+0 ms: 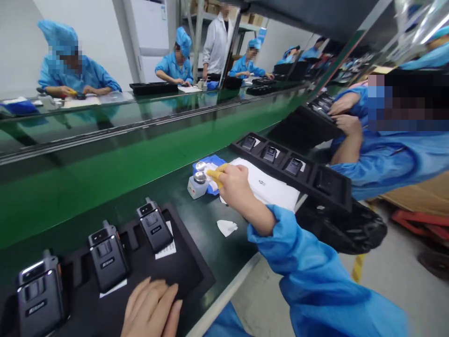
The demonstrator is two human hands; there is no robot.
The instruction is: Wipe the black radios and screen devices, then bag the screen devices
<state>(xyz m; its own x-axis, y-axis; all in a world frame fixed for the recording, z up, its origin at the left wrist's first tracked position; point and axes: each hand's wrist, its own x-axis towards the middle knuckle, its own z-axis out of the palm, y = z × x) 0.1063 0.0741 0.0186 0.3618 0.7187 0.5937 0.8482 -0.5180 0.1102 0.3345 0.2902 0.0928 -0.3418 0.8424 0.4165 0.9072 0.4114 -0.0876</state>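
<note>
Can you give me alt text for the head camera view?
A person's right hand, with yellow finger covers, is at a metal-topped bottle; the left hand is by a black tray holding three handheld devices. Others in blue sit beyond.

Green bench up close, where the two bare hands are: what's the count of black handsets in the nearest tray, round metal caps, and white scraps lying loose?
Black handsets: 3
Round metal caps: 2
Loose white scrap: 1
Total: 6
</note>
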